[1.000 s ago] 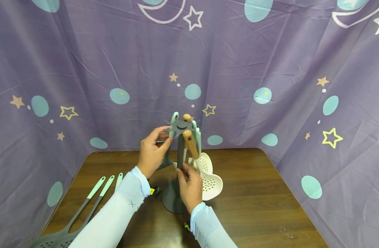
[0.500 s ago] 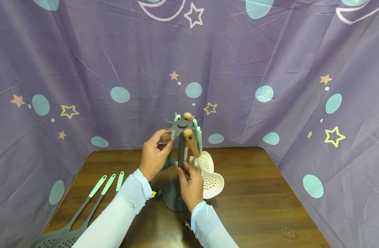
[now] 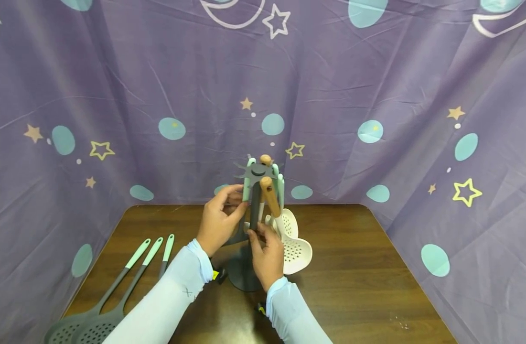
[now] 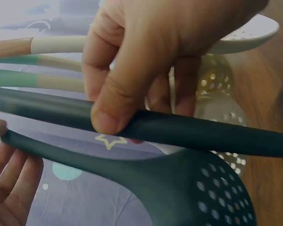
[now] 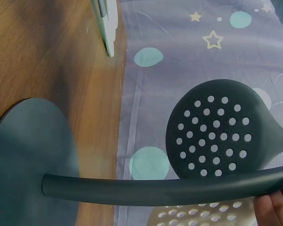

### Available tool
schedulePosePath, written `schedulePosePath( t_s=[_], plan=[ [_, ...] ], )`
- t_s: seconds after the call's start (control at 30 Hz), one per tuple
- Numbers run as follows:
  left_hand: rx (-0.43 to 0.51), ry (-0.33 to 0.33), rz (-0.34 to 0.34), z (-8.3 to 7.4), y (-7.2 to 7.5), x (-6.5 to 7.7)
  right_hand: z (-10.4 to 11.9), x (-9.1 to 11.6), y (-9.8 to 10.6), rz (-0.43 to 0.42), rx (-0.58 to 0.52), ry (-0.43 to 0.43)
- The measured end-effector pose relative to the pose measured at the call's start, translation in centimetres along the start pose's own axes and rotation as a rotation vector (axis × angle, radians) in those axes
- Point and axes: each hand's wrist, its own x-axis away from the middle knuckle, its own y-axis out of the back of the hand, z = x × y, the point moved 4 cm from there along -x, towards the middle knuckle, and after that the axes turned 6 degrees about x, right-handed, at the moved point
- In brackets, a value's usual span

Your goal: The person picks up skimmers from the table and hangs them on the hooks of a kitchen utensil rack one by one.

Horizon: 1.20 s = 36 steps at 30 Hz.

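The left hand [image 3: 218,223] pinches the skimmer [image 5: 224,128] by its mint handle [image 3: 247,190], just under the rack top [image 3: 258,175]. The right hand [image 3: 269,254] grips the post [image 5: 155,190], below and to the right of the left fingers. Whether the handle's loop sits on a hook above the left fingers is too small to tell.

Done well, this probably wants the right fingers to brace the post without twisting it, so that the base [image 5: 28,160] below them sits flat on the table [image 3: 357,286]. The left fingers should guide the handle gently up or down, as a sideways tug could tip the rack. The skimmer's broad head hangs below the left fingers, best turned clear of the post and of the pale spoons [image 3: 297,258] beside the right fingers. The wooden handle [image 3: 269,195] just above the right fingers leaves little room, so small, slow motions suit. Three loose tools [image 3: 138,253] lie well to the left of the left fingers.
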Motion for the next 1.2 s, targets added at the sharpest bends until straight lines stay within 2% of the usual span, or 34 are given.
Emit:
schedulePosePath(
  t_s=[0.13, 0.2, 0.3, 0.47, 0.67, 0.83, 0.9, 1.0, 1.2],
  plan=[
    [0.006, 0.012, 0.02, 0.5, 0.4, 1.1, -0.3, 0.1, 0.0, -0.003, 0.0, 0.004],
    [-0.03, 0.029, 0.023, 0.8, 0.9, 1.6, -0.4, 0.0, 0.1, -0.011, -0.002, 0.012],
    [-0.129, 0.09, 0.013, 1.3, 1.9, 2.3, -0.5, -0.3, 0.2, -0.026, -0.003, 0.019],
    [-0.334, 0.246, 0.019, 2.7, 4.0, 3.3, -0.7, -0.7, 0.4, -0.036, -0.01, 0.014],
    [-0.606, 0.458, 0.117, 5.2, 7.0, 5.2, -0.8, -0.9, 0.3, -0.033, -0.018, 0.019],
    [-0.792, 0.673, 0.173, 8.0, 10.2, 6.9, -0.8, -1.0, 0.1, -0.022, -0.025, 0.014],
    [-0.83, 0.755, 0.201, 9.2, 11.4, 7.8, -0.7, -0.9, 0.0, -0.013, -0.032, 0.01],
    [-0.845, 0.839, 0.238, 10.5, 12.7, 9.3, -0.7, -0.8, -0.2, -0.005, -0.041, 0.005],
    [-0.86, 0.914, 0.296, 12.5, 14.3, 12.2, -0.6, -0.5, -0.4, 0.004, -0.053, 0.0]
  ],
)
